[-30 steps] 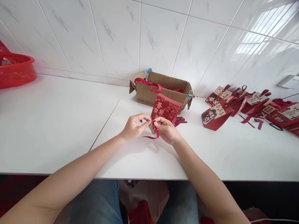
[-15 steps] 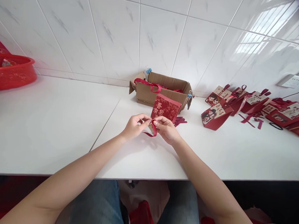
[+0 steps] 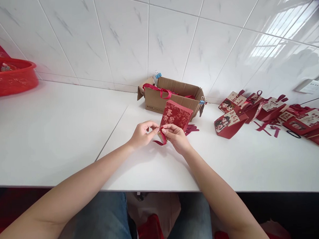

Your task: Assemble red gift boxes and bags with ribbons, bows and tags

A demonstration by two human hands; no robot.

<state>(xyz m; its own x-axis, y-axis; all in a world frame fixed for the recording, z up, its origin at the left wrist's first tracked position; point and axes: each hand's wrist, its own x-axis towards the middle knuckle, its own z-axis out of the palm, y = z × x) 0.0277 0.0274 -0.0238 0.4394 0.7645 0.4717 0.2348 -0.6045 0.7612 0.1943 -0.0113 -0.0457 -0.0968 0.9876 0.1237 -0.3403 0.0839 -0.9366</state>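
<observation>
Hands meet at the middle of the white desk (image 3: 58, 137), over a small red gift bag (image 3: 176, 116) printed with gold characters. The left hand (image 3: 142, 134) comes in from the near left; its grip is pressed together, thumb and forefinger pinching a dark red ribbon (image 3: 161, 137) at the near left edge of the bag. The right hand (image 3: 177, 138) comes in from the near right, and its fingertips (image 3: 165, 130) also pinch the ribbon, touching those of the left hand. A short tail of the ribbon curls down onto the desk just below the two hands. The bag stands tilted, its printed face turned toward the camera, its near end hidden behind the right hand.

Just beyond the bag, against the tiled wall (image 3: 120, 37), lies an open cardboard box (image 3: 171, 96) with more red ribbon draped over its left rim and a blue binder clip (image 3: 158, 75) on its far left corner. A few loose ribbon pieces (image 3: 192, 128) lie on the desk just right of the bag. Farther right, well apart from the hands, a row of red gift bags with cartoon pictures (image 3: 230, 121) lies on its side, stretching toward the right edge. At the far left sits a red plastic basin (image 3: 11, 77). Blue jeans (image 3: 105, 219) show below the near edge of the desk.
</observation>
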